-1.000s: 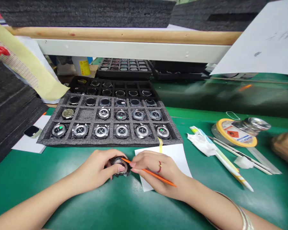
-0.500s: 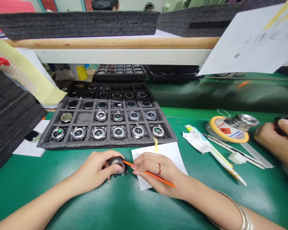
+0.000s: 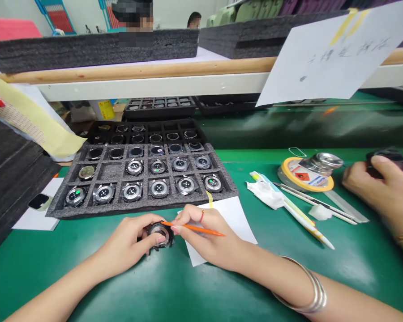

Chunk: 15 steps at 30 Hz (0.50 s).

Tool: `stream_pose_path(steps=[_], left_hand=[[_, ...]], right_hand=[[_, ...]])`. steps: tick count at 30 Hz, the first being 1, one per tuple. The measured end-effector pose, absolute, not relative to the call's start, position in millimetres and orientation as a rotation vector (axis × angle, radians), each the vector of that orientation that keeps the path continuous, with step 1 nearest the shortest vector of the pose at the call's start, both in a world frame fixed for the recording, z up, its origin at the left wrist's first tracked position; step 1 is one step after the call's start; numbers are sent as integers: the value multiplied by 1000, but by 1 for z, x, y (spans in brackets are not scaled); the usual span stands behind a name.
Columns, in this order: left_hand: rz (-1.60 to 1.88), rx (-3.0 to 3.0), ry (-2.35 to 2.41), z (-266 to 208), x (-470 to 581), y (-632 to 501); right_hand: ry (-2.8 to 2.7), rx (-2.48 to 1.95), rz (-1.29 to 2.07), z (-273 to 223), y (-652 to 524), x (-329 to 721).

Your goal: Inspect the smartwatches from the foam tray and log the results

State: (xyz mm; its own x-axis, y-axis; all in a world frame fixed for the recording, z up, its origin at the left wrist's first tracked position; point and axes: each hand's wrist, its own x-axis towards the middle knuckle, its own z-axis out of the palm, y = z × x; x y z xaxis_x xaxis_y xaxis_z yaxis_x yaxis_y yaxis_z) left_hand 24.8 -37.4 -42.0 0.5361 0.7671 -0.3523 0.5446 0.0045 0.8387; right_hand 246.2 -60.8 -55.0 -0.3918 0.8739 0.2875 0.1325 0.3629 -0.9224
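Between the thumb and fingers of my left hand (image 3: 130, 239) is a round watch case (image 3: 164, 233), held just above the green table with its silver-ringed back facing up. My right hand (image 3: 204, 235) pinches a thin orange stick (image 3: 201, 230), whose pointed tip meets the upper rim of the case. Part of the case is covered by my left thumb. Behind my hands lies a grey foam tray (image 3: 121, 210) with several watch cases in its compartments, the front ones back side up. Under my right hand is a white sheet of paper (image 3: 233, 219).
To the right are a yellow-rimmed tape roll (image 3: 285, 172), a metal-topped dispenser (image 3: 324, 163), tweezers (image 3: 336, 208) and a white pen-like tool (image 3: 309, 223). A co-worker's hand (image 3: 372, 183) holds a dark object at far right. Left are stacked foam (image 3: 13, 179) and a smartwatch (image 3: 40, 202).
The orange stick has swung to a flatter angle, its tip shifting along the upper rim of the case. My left hand keeps its hold. The whole view has shifted slightly.
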Motion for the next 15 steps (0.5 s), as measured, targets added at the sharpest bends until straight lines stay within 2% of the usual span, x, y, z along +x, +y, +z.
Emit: stream_pose_path(steps=[6, 15], left_hand=[[238, 1692, 1103, -41, 25, -37], [247, 1666, 1113, -41, 25, -38]], right_hand=[[-1706, -984, 1175, -56, -65, 246], [-1796, -941, 1049, -59, -66, 246]])
